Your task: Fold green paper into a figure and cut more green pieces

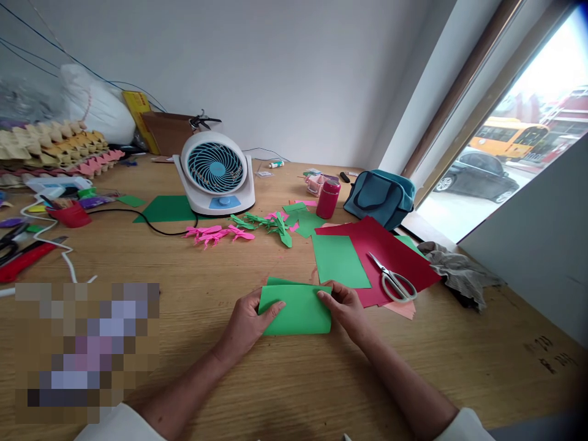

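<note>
A sheet of green paper (296, 312) is bent over on itself above the table, its back layer showing slightly past the top edge. My left hand (248, 317) pinches its left side, thumb on the front face. At the upper right corner my right hand (345, 307) grips the same paper between thumb and fingers. Just beyond, to the right, lies a flat green sheet (342, 260) partly over red paper (399, 251). Scissors (392, 278) with pale handles rest shut on the red paper.
Pink paper cutouts (214, 234) and green cutouts (280, 226) lie mid-table. Behind them stands a white fan (215, 171) with a black cord. A red bottle (328, 199) and a blue bag (381, 196) are at the back right. A red pen holder (71, 214) sits left.
</note>
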Tool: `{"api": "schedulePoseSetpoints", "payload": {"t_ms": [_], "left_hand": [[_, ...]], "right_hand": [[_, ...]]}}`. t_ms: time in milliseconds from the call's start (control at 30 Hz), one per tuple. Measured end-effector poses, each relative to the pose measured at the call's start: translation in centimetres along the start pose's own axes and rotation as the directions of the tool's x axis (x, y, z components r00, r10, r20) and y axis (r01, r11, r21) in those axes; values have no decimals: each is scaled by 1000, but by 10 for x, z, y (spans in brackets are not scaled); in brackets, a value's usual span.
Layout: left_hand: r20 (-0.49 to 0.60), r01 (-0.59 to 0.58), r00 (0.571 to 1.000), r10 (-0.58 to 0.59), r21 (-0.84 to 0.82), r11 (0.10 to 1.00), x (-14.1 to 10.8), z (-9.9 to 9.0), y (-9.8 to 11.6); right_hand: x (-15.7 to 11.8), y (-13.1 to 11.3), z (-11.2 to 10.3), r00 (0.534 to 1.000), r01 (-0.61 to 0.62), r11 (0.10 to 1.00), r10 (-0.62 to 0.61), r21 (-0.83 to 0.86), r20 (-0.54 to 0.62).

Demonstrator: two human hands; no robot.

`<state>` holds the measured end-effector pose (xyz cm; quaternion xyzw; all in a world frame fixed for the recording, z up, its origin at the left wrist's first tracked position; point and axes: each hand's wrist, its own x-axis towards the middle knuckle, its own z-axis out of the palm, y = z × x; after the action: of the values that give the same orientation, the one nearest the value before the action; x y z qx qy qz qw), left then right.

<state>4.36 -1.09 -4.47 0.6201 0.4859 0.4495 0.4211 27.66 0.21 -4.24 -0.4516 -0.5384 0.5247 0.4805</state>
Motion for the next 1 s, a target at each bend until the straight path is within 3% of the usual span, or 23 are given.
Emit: {"api": "schedulePoseSetpoints", "payload": {"t_ms": [567, 667, 833, 1000], "left_hand": [[-68, -33, 997, 34, 12, 999, 0, 0, 7], [-79, -16, 997, 17, 16, 1000, 0, -1, 6], [-89, -1, 996, 4, 33, 999, -2, 0, 7], [-100, -11, 995, 16, 49, 999, -3, 1, 9]], "right_hand": [[2, 3, 5, 988, 67, 997, -63, 25, -141], [0, -1, 8, 989, 59, 991, -42, 118, -144], [-2, -3, 9, 992, -58, 981, 78, 187, -100], [-2, 4, 7, 996, -49, 983, 62, 179, -68]]}}
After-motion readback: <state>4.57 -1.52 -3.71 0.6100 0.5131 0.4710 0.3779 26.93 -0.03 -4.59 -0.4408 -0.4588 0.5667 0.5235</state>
